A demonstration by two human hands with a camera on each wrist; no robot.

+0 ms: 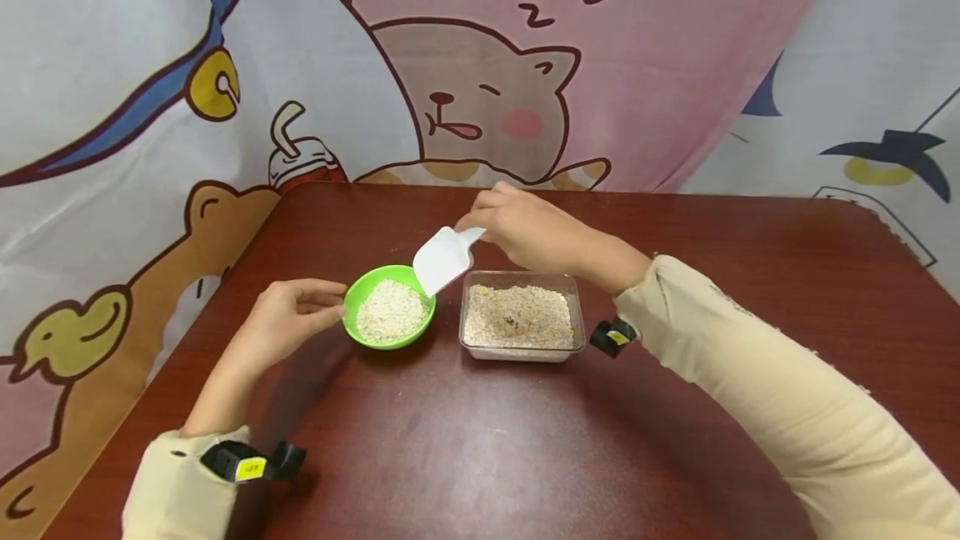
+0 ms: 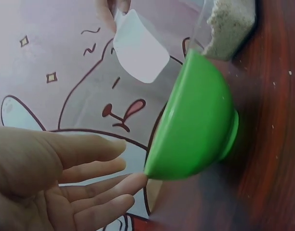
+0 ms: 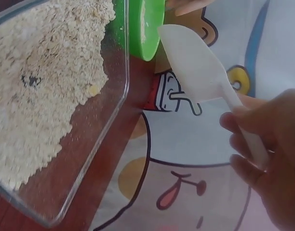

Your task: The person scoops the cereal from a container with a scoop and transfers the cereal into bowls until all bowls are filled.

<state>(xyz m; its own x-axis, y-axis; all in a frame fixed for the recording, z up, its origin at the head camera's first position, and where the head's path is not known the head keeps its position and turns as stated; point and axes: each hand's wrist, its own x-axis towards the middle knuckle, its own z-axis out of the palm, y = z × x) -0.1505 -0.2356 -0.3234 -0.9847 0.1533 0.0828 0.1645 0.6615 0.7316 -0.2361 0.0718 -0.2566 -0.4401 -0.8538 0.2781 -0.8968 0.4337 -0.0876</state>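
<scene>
Wrist straps and cream sleeves nearest; beyond them we are steadying the green bowl [image 1: 388,312] with our left hand [image 1: 288,319], fingers straight against its rim. Our right hand [image 1: 528,227] is pinching the white scoop [image 1: 444,259], its long axis slanting down-left over the bowl, beside the clear container [image 1: 521,325].

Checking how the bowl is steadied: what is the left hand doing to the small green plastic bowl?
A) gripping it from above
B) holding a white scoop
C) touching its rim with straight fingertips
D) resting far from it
C: the left hand has straight fingertips against the small green plastic bowl's rim.
</scene>
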